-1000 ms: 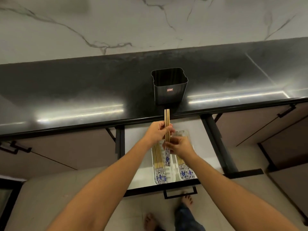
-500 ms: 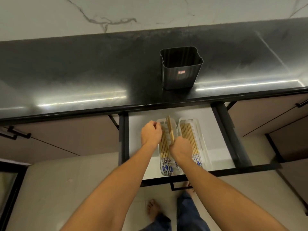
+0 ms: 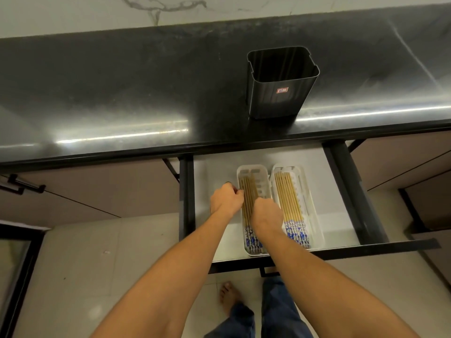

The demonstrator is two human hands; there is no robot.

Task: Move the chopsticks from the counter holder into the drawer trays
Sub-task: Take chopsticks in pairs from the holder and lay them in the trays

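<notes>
Bamboo chopsticks [image 3: 247, 191] held upright a second ago now lie in the left tray [image 3: 251, 166], at 6 o'clock from the empty-looking holder [image 3: 278, 98], left hand [image 3: 227, 198] curled at its rim, right hand [image 3: 266, 213] curled over them; I cannot tell either grip.

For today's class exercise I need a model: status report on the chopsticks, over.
Left hand curled at left tray rim, right hand over its chopsticks, both grips hidden. Holder looks empty. Nothing blocking.
</notes>
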